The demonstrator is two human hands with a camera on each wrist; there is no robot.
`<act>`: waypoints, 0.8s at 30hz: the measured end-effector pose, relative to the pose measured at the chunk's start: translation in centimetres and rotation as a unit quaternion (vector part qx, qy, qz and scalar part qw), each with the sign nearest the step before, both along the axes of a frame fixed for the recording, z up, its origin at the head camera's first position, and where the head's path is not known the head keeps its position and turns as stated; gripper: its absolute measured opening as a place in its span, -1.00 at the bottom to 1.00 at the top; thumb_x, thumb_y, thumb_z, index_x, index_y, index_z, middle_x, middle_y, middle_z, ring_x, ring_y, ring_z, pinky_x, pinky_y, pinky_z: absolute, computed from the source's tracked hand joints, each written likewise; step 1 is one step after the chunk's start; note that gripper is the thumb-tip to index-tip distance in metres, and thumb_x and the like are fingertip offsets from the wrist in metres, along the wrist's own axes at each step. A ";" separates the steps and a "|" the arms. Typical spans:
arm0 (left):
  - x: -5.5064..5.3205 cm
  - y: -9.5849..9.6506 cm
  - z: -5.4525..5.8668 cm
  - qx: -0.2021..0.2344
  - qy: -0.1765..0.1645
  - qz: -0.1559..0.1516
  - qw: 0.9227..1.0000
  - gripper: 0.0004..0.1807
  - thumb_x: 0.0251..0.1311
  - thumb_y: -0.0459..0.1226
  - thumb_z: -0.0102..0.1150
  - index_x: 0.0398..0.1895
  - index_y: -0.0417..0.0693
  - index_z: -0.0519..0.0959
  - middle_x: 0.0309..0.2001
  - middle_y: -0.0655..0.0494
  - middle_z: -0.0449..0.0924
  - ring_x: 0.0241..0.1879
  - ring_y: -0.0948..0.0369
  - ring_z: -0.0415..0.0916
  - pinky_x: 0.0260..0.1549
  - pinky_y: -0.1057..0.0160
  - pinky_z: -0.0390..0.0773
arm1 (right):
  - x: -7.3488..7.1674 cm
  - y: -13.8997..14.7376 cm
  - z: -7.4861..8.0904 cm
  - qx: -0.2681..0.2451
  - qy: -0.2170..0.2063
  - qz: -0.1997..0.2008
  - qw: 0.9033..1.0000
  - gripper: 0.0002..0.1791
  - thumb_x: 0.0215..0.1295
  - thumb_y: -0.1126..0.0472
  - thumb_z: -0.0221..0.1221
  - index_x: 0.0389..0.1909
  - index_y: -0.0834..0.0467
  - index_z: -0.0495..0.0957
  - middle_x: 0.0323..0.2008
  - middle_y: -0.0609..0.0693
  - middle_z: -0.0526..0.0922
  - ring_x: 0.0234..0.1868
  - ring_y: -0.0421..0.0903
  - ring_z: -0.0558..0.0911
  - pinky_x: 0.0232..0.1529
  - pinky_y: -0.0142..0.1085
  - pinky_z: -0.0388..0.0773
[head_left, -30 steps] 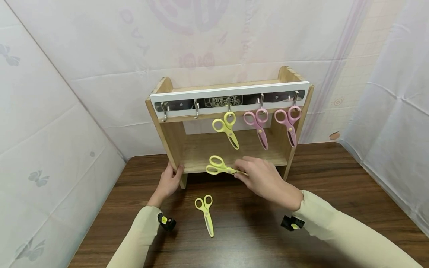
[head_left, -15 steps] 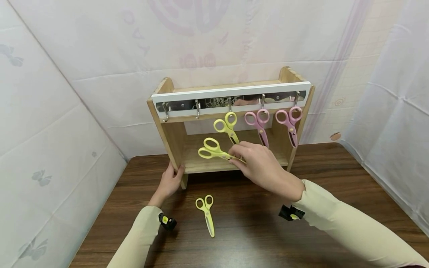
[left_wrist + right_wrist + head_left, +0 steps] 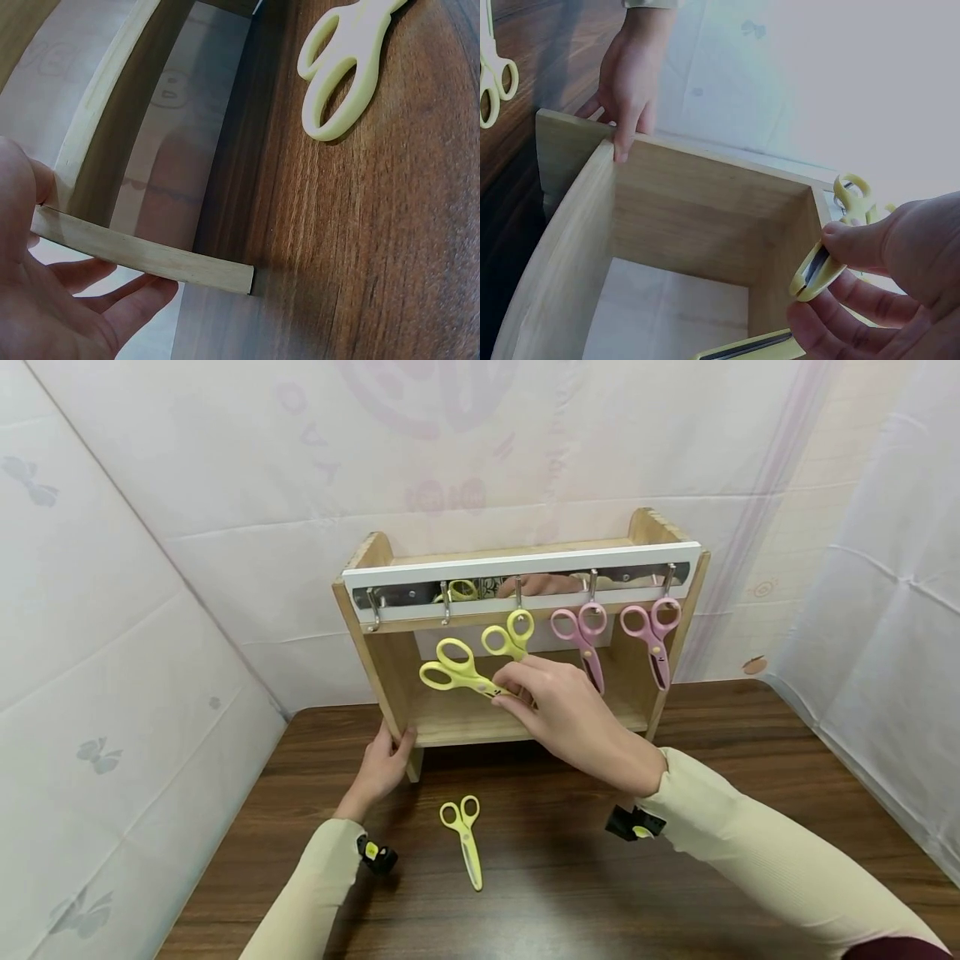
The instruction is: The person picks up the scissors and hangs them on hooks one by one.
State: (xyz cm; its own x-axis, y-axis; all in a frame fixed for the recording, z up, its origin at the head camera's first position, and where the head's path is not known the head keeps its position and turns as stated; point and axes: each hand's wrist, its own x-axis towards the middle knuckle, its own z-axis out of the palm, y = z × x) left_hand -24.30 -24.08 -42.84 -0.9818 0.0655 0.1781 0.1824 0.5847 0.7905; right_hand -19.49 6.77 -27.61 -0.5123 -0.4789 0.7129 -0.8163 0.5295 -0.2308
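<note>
In the head view, my left hand (image 3: pixel 378 774) grips the lower left side panel of a small wooden shelf (image 3: pixel 372 672), its thumb at the front edge and fingers outside. My right hand (image 3: pixel 566 714) pinches yellow scissors (image 3: pixel 459 672) by the blades, ring handles pointing up and left, in front of the shelf and below the second hook (image 3: pixel 447 602) from the left. Behind this hand, another yellow pair of scissors (image 3: pixel 513 648) hangs from the middle hook, its blades mostly covered. Pink scissors (image 3: pixel 586 647) and more pink scissors (image 3: pixel 655 643) hang from the two right hooks.
A white hook rail (image 3: pixel 480 562) runs along the shelf's upper front, its leftmost hook (image 3: pixel 373 610) bare. One more pair of yellow scissors (image 3: pixel 468 850) lies on the dark wooden table (image 3: pixel 570 893), handles toward the shelf. White printed cloth (image 3: pixel 247 485) surrounds the table behind and at both sides.
My right hand has risen and shifted left with the yellow scissors, from the lower shelf edge toward the hooks. The left hand keeps its hold on the shelf.
</note>
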 end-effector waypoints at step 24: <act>0.0 0.1 0.1 -0.001 0.007 0.001 1.000 -0.40 0.63 -0.09 -0.11 0.57 -0.10 0.11 0.27 -0.42 0.46 0.19 -0.23 0.53 0.01 -0.22 0.60 | -1.4 -1.5 0.3 -0.033 -0.027 -0.006 0.999 -0.92 0.29 0.25 0.42 -0.27 0.15 0.73 -0.42 -0.09 0.66 -0.41 -0.24 0.57 -0.34 -0.31 0.53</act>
State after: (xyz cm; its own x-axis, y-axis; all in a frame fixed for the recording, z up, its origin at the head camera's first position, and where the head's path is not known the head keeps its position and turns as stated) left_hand -24.27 -23.99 -42.75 -0.9794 0.0631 0.1919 0.1919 0.5873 0.7863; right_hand -20.89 5.24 -27.29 -0.5559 -0.4250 0.7144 -0.7956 0.5209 -0.3093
